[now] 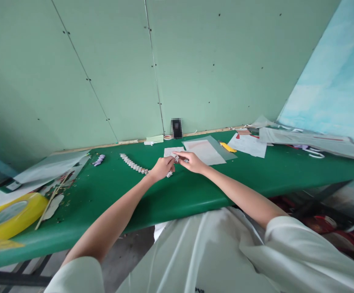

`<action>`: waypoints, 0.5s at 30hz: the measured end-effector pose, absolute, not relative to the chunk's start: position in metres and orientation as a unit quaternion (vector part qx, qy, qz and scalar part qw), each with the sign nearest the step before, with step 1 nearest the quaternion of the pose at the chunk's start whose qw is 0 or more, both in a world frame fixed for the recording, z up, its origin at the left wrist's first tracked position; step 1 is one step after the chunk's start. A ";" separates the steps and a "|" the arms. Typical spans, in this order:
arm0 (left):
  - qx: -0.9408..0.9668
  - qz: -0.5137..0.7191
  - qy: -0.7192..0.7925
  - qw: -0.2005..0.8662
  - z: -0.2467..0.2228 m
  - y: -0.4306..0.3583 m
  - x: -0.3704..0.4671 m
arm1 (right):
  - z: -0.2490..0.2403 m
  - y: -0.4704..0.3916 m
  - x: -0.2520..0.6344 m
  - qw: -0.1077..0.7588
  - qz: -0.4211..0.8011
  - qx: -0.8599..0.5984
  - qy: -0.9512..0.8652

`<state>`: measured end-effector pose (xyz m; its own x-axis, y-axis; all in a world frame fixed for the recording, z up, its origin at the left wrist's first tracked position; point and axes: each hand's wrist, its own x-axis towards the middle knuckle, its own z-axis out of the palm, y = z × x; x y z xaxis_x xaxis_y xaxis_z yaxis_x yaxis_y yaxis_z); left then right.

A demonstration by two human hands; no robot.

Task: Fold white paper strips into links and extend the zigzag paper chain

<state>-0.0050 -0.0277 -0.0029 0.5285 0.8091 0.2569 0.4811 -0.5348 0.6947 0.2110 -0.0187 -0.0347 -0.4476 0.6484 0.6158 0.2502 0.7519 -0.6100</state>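
A curved chain of small folded pale paper pieces (132, 164) lies on the green tabletop (110, 195), running to the right until my left hand covers part of it. My left hand (162, 167) is closed, its fingers curled together over the chain's right end. My right hand (191, 161) meets it from the right, thumb and fingers pinched on a small folded paper piece (177, 158). Whether this piece is joined to the chain I cannot tell. Just behind both hands lies a small white paper sheet (170, 150).
A yellow tape roll (32, 213) and a thin stick (50, 202) lie at the left, near purple folded pieces (99, 160). White sheets (206, 151), a yellow cutter (227, 147) and more papers (248, 145) lie right. A black device (177, 129) leans on the wall.
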 end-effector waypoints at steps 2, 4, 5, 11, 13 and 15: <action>0.852 0.284 0.366 0.244 -0.006 -0.026 -0.007 | -0.032 -0.020 0.212 0.444 0.277 -0.287 -0.802; 0.869 0.276 0.337 0.234 -0.009 -0.023 -0.010 | -0.029 -0.020 0.213 0.444 0.313 -0.301 -0.784; 0.874 0.273 0.328 0.234 -0.010 -0.023 -0.011 | -0.028 -0.019 0.213 0.445 0.327 -0.306 -0.775; 0.867 0.265 0.325 0.269 -0.003 -0.027 -0.013 | -0.026 -0.015 0.217 0.420 0.371 -0.317 -0.765; 0.869 0.256 0.324 0.272 -0.001 -0.029 -0.013 | -0.025 -0.015 0.218 0.417 0.375 -0.323 -0.762; 0.874 0.247 0.323 0.267 0.000 -0.028 -0.013 | -0.024 -0.015 0.218 0.415 0.380 -0.328 -0.759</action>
<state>-0.0126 -0.0284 0.0002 0.6695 0.6962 0.2591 0.4331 -0.6491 0.6254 0.2180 -0.0150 -0.0243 -0.4398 0.8134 0.3808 0.1829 0.4962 -0.8487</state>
